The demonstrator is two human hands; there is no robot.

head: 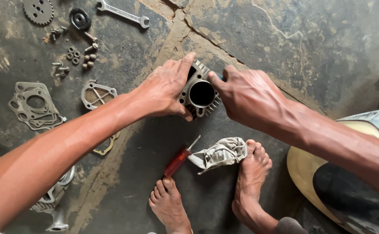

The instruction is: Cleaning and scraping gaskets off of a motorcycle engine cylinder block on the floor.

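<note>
My left hand [165, 89] grips the metal engine block [200, 93] on the floor, my right hand [248, 97] pinches a small blue tool at its rim, and bolts [74, 56] and gaskets [35, 106] lie loose nearby

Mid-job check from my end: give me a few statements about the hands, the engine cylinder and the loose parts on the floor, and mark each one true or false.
1. Both hands grip the finned engine cylinder. True: the left hand holds its left side and the right hand its right.
2. The red-handled screwdriver is in the right hand. False: it lies on the floor near the bare feet.
3. A crumpled rag lies beside the screwdriver. True.
4. The wrench rests on the cylinder. False: it lies on the floor at the top, apart from it.
5. Flat gaskets lie left of the left forearm. True.
</note>
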